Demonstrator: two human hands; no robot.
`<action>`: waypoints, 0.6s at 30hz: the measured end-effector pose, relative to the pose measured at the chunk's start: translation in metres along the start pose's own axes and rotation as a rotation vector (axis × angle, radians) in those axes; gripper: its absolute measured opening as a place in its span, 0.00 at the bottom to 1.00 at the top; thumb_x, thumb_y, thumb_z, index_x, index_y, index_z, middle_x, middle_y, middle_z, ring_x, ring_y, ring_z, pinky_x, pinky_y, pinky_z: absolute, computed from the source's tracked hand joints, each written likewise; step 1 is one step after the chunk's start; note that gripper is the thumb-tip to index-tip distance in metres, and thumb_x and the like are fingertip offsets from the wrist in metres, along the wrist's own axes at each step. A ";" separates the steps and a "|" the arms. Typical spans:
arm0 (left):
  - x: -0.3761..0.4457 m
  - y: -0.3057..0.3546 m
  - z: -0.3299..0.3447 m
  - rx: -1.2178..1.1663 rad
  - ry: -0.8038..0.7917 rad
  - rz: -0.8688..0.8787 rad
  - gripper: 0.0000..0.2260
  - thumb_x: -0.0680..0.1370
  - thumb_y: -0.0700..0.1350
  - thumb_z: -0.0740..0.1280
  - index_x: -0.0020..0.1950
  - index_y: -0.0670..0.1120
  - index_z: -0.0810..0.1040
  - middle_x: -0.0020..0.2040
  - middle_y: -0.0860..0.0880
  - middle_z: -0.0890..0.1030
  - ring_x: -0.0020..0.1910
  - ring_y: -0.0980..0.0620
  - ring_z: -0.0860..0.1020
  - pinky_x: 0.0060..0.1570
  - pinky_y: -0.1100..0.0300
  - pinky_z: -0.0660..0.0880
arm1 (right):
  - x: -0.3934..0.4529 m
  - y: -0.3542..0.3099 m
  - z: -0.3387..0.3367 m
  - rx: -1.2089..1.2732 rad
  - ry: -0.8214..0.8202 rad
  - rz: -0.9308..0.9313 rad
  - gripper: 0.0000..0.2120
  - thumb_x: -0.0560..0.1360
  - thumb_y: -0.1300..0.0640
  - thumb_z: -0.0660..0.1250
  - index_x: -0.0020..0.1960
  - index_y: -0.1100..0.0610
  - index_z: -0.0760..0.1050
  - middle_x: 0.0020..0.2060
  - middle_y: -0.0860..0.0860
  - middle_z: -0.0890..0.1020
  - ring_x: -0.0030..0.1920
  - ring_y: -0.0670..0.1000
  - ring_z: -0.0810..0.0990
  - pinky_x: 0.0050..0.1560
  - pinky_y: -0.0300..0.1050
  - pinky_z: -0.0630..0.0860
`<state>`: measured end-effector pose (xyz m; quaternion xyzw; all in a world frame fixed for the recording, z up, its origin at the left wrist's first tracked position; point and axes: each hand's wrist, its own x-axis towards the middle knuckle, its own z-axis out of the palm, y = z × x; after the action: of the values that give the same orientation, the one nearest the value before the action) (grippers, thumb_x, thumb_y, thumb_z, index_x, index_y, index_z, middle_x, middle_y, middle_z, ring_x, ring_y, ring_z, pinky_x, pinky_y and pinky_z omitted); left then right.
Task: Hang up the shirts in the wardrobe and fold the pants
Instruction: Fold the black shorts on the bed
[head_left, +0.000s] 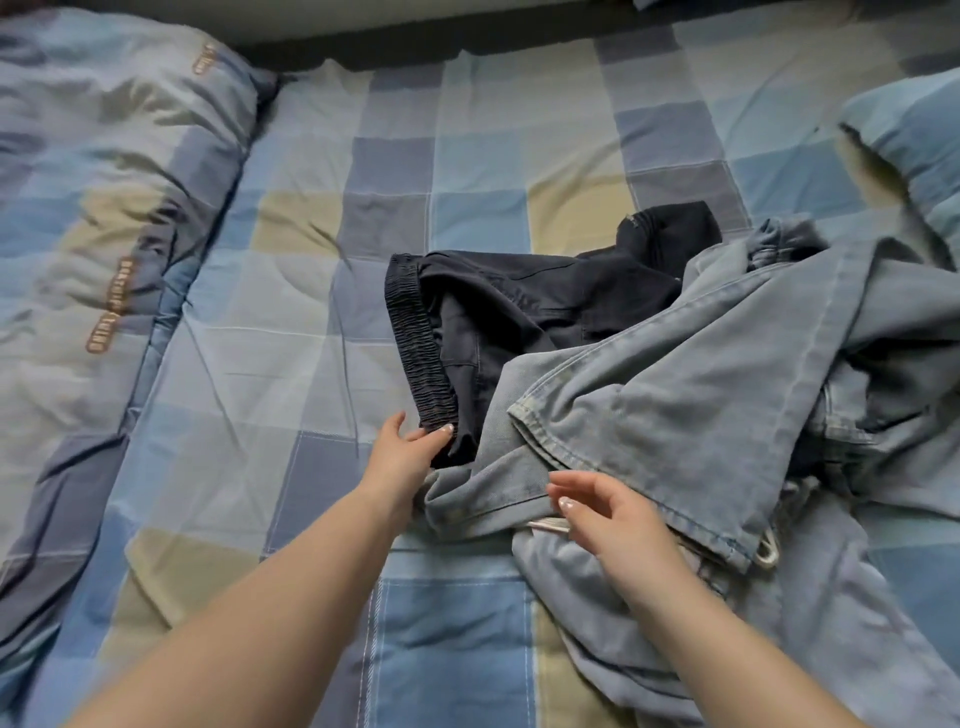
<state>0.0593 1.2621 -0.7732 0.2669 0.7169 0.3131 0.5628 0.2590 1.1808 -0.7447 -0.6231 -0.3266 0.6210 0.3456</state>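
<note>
We look down along two bare forearms reaching out over a bed covered in a blue, grey and tan checked sheet (322, 291). Nearest to us, our right hand (608, 512) hovers with loose, spread fingers just above a crumpled heap of light blue jeans (691, 384), holding nothing. A white hanger (769, 553) peeks out from under the jeans beside that hand. A little further on, our left hand (410, 449) reaches the near end of the gathered waistband (415, 338) of a pair of dark navy pants (524, 306); its fingertips touch the fabric there, though we cannot tell whether they pinch it. The navy pants lie mid-bed, partly under the jeans. Beyond, a folded quilt (104, 218) lies at left and a pillow (914, 140) at far right.
</note>
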 end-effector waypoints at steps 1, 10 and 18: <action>-0.004 0.001 0.001 0.034 -0.034 0.050 0.21 0.77 0.39 0.68 0.69 0.45 0.70 0.50 0.53 0.83 0.48 0.55 0.82 0.43 0.62 0.78 | 0.001 -0.002 0.005 0.004 -0.006 -0.002 0.14 0.77 0.68 0.63 0.47 0.49 0.78 0.47 0.48 0.83 0.48 0.42 0.80 0.47 0.32 0.74; -0.119 0.066 0.007 1.160 -0.343 0.815 0.15 0.69 0.50 0.55 0.52 0.49 0.74 0.41 0.54 0.73 0.48 0.50 0.74 0.67 0.51 0.60 | -0.015 -0.094 0.026 0.010 0.114 -0.049 0.28 0.74 0.58 0.70 0.70 0.53 0.63 0.55 0.49 0.78 0.51 0.42 0.79 0.50 0.34 0.76; -0.236 0.133 0.000 1.278 -0.515 0.982 0.13 0.75 0.45 0.59 0.58 0.46 0.74 0.51 0.46 0.75 0.49 0.44 0.74 0.42 0.54 0.67 | -0.086 -0.203 0.005 -0.908 -0.007 0.032 0.31 0.73 0.56 0.61 0.74 0.49 0.58 0.61 0.56 0.76 0.59 0.55 0.75 0.52 0.45 0.72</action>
<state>0.1157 1.1764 -0.5226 0.8781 0.4082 -0.0138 0.2494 0.2567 1.2198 -0.5276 -0.7144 -0.5574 0.4222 0.0267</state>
